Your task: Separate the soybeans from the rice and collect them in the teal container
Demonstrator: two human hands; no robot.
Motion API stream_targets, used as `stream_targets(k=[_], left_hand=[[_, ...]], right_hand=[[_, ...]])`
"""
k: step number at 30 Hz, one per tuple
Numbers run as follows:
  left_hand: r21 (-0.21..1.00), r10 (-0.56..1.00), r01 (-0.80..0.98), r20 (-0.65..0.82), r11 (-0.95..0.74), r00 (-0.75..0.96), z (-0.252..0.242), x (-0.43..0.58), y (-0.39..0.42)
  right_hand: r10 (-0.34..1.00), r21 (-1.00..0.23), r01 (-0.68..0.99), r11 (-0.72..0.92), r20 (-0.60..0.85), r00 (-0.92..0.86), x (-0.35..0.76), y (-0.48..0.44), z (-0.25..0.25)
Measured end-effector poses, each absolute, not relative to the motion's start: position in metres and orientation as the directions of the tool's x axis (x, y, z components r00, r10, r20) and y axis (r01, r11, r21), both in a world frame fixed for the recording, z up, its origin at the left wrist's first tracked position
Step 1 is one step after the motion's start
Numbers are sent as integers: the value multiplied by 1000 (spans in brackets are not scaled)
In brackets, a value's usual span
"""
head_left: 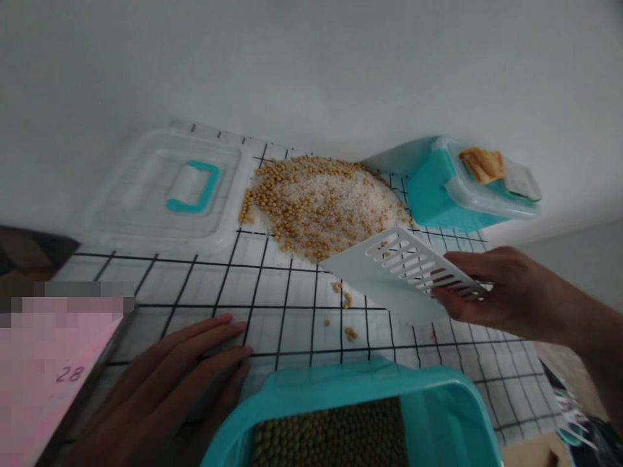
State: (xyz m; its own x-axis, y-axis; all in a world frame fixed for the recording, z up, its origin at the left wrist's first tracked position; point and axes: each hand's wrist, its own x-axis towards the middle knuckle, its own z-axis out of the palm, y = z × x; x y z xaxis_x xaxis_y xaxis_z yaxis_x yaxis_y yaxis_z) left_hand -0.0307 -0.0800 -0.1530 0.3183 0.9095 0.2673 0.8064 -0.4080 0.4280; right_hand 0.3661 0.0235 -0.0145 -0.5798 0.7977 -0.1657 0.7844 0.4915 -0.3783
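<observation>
A mixed pile of yellow beans and white grains lies on the grid-patterned table. My right hand grips a white slotted scoop, its front edge beside the near right side of the pile. My left hand rests on the table at the lower left, fingers spread, holding nothing. Just right of it stands an open teal bin with dark green-brown beans inside. A few loose yellow beans lie between the pile and the bin.
A clear lid with a teal handle lies at the back left. At the back right stands a closed teal box with small packets on its lid. A pink sheet is at the left edge. The wall rises behind the table.
</observation>
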Motion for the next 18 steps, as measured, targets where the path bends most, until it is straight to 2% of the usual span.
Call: stream_targets(k=[6, 11, 18], left_hand=[[414, 904, 807, 265, -420, 335, -153, -32, -79], [394, 894, 807, 277, -440, 352, -156, -34, -78], [393, 886, 798, 287, -457, 365, -157, -32, -78]], right_hand=[[748, -361, 751, 552, -184, -638, 345, 39, -8], [707, -366, 750, 550, -274, -652, 335, 46, -4], [702, -375, 740, 558, -263, -662, 341, 57, -11]])
